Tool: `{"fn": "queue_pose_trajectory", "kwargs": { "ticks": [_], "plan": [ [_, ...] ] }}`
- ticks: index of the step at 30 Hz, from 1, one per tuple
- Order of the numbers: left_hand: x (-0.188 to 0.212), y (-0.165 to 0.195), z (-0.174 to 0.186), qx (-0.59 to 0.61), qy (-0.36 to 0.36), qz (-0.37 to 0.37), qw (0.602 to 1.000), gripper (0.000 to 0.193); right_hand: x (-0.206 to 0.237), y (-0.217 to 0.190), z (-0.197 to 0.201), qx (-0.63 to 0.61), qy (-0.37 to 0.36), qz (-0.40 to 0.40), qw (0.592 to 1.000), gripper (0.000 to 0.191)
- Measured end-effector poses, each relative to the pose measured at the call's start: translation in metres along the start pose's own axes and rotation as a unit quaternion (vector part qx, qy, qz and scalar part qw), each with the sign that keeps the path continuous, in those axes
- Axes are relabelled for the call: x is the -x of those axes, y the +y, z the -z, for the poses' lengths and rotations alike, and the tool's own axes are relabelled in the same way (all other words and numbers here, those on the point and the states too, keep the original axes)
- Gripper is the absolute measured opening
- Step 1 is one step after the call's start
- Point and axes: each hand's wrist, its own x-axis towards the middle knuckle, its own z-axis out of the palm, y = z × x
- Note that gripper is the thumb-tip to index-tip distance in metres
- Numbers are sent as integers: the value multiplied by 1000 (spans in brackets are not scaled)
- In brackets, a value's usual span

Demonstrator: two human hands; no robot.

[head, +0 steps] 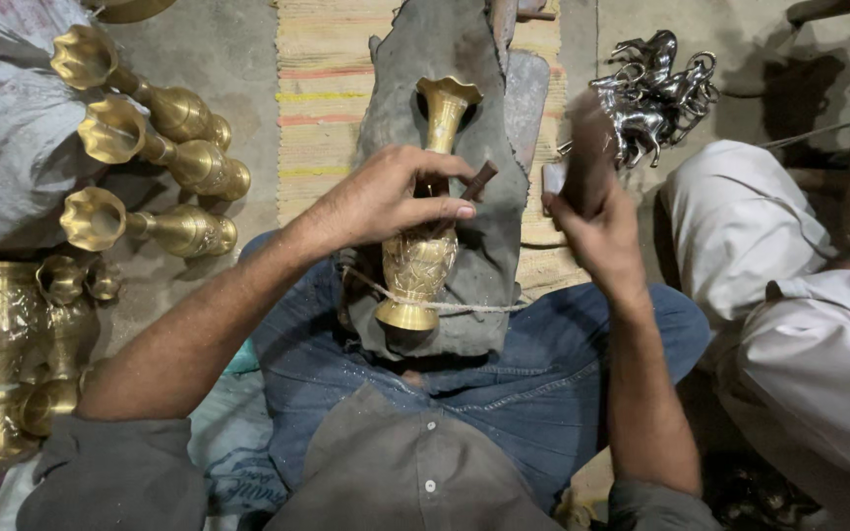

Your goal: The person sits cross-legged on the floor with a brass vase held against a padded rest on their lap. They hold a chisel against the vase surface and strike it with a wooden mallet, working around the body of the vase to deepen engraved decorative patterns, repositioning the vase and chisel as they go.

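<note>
A brass vase [428,226] lies along a grey pad [489,167] on my lap, its flared mouth pointing away and its base tied down by a cord [464,307]. My left hand [386,197] rests over the vase's middle and pinches a small dark chisel [476,183] against it. To the right of the vase, my right hand [597,221] is raised and blurred, gripping a hammer [582,157] with a pale head.
Several brass vases [150,157] lie at the left, more stand at the lower left [2,344]. Silver metal figurines [656,88] are heaped at upper right. Another person in white clothing [799,295] sits at right. A striped mat [327,98] covers the floor.
</note>
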Motion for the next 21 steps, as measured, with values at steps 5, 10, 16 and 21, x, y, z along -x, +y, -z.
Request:
{"fn": "queue_pose_trajectory", "kwargs": {
  "ticks": [5,10,16,21],
  "plan": [
    [6,-1,-1,-5,31,-34,999,39,-7,-7,4,143,-39,133,980,34],
    [9,1,0,8,17,27,999,37,-17,-5,9,109,-102,128,980,34],
    [14,2,-1,34,55,31,997,37,-21,-7,12,114,-85,40,989,25],
    [18,0,-2,39,82,-19,996,34,-25,-21,7,18,-77,-9,997,23]
  ]
}}
